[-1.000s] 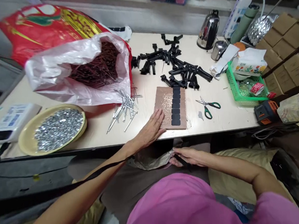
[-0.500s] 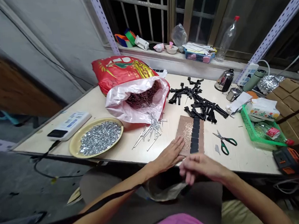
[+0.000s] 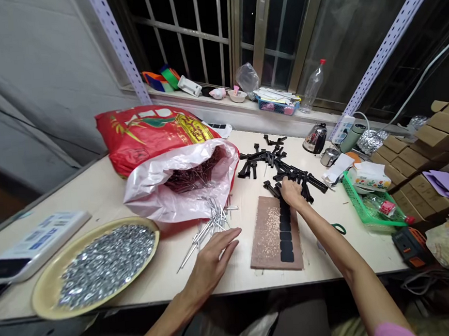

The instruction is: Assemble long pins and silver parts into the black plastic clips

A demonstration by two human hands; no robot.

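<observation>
My right hand (image 3: 290,192) reaches out over the far end of the brown board (image 3: 268,226) and closes its fingers among the heap of black plastic pieces (image 3: 283,172). Down the board runs a row of black pads (image 3: 286,235). My left hand (image 3: 215,258) lies open, fingers stretched, on the table just left of the board. Its fingertips are close to a loose pile of metal pins (image 3: 209,226).
A yellow dish of small silver parts (image 3: 96,266) sits at the front left, beside a white device (image 3: 32,246). A red bag (image 3: 151,129) with a clear bag of dark pins (image 3: 187,184) stands behind. Right: green basket (image 3: 357,206), kettle (image 3: 315,138), cardboard boxes (image 3: 406,161).
My right hand rose from my lap and reached forward to the black pieces. My left hand slid off the board's edge to the left. The view tilted up toward the window.
</observation>
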